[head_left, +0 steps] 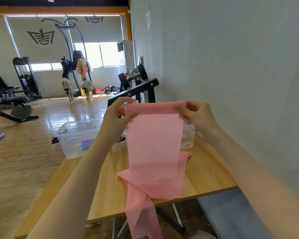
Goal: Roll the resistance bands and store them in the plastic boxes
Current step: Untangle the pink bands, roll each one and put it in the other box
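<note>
Both grips pinch the top edge of the pink band (pixel 154 144): left hand (pixel 118 118) at its left corner, right hand (pixel 195 116) at its right. Band drapes onto the counter (pixel 205 173), tail over the near edge. Start the roll tight, edges square. Clear boxes (pixel 72 135) wait on the far side.

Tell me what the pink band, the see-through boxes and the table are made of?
The pink band looks like thin, matte stretchy rubber, maybe latex: it hangs limp and folds softly. The left box and right box look like clear, hard, glossy plastic, since you can see the rolled bands inside. The table top looks like pale wood with grain lines, possibly only a wood-look coating.
</note>
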